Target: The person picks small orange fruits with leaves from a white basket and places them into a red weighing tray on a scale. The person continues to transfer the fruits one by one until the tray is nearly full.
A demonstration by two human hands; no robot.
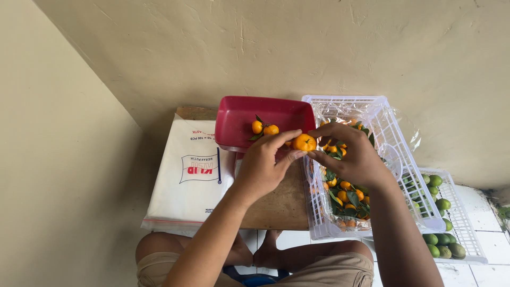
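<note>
Orange, round, glossy small citrus (304,142) sits pinched between my left hand (264,166) and right hand (353,151), fingertips closed on it, above the red plastic tray's (239,119) rim. Near-spherical, no long axis; green stem end faces up. Beside it, white lattice crate (372,114), leafy fruit inside.

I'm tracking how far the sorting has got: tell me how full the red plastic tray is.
Nearly empty. The red plastic tray shows only two small oranges with leaves on its bare floor; both hands hide its near corner.
</note>
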